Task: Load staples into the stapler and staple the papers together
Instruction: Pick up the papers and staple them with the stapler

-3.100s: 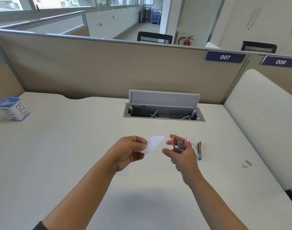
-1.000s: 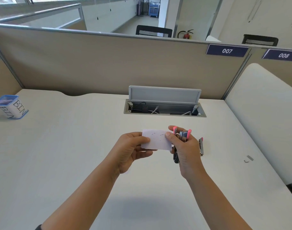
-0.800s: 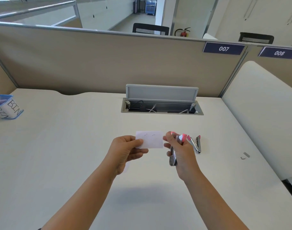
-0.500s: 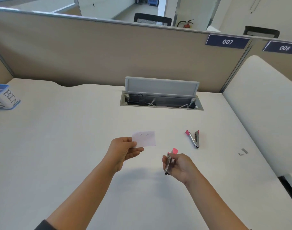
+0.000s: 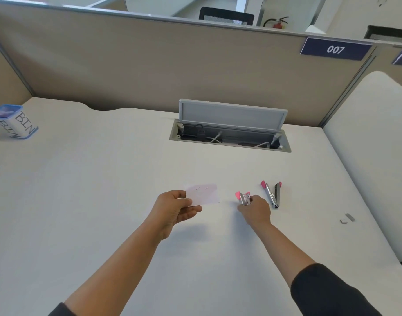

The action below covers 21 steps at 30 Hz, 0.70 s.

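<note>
My left hand (image 5: 175,207) pinches a small white stack of papers (image 5: 203,194) by its left edge, held just above the desk; two staple marks show near its top. My right hand (image 5: 255,212) grips a small metal stapler with pink tips (image 5: 243,197), low at the desk surface to the right of the papers. A second pink-tipped stapler (image 5: 273,193) lies opened in a V on the desk, just right of my right hand.
A strip of staples (image 5: 347,218) lies on the white desk (image 5: 81,201) at the right. An open cable tray (image 5: 229,135) sits behind the work area. A blue-rimmed cup marked BIN (image 5: 14,122) stands far left. Beige partitions (image 5: 149,69) close the back.
My right hand took the stapler away from the papers, dipped toward me, then moved forward and down to the desk beside the second stapler. My left hand kept holding the papers.
</note>
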Available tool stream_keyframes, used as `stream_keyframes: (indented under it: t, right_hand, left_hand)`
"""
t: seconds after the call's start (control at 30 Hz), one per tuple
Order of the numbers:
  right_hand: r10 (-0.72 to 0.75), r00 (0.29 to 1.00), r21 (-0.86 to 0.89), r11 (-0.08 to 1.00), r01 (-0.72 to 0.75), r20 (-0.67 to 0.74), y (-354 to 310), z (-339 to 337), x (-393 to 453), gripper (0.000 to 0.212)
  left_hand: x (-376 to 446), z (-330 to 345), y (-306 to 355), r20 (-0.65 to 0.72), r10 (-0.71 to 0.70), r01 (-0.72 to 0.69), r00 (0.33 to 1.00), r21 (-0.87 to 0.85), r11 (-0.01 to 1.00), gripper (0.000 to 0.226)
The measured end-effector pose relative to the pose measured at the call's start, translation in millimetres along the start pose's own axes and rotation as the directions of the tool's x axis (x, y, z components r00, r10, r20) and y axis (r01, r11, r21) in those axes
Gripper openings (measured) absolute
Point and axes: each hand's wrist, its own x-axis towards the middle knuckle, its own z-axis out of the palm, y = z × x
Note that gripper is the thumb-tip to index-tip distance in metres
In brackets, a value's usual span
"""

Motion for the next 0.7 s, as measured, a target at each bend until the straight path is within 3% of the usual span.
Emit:
stream_keyframes:
  t: [0.23, 0.47, 0.6, 0.7]
  right_hand:
    - [-0.037, 0.999, -0.161, 0.986, 0.04, 0.02, -4, 10, 23, 0.025]
    - [-0.056, 0.998, -0.067, 0.996, 0.058, 0.03, 0, 15, 30, 0.038]
    - [-0.04, 0.997, 0.008, 0.999, 0.041, -0.07, 0, 10, 29, 0.06]
    - [0.002, 0.99, 0.148, 0.989, 0.019, -0.138, -3, -5, 24, 0.046]
  left_hand:
    - [8, 7, -5, -0.058, -0.01, 0.011, 0.998, 0.028, 1.0, 0.013]
    - [12, 15, -11, -0.074, -0.017, 0.02, 0.997, 0.048, 0.999, 0.013]
    - [10, 18, -12, -0.086, -0.009, 0.014, 0.996, 0.05, 0.999, 0.012]
    - [6, 20, -13, -0.104, -0.004, 0.009, 0.995, 0.048, 0.999, 0.013]
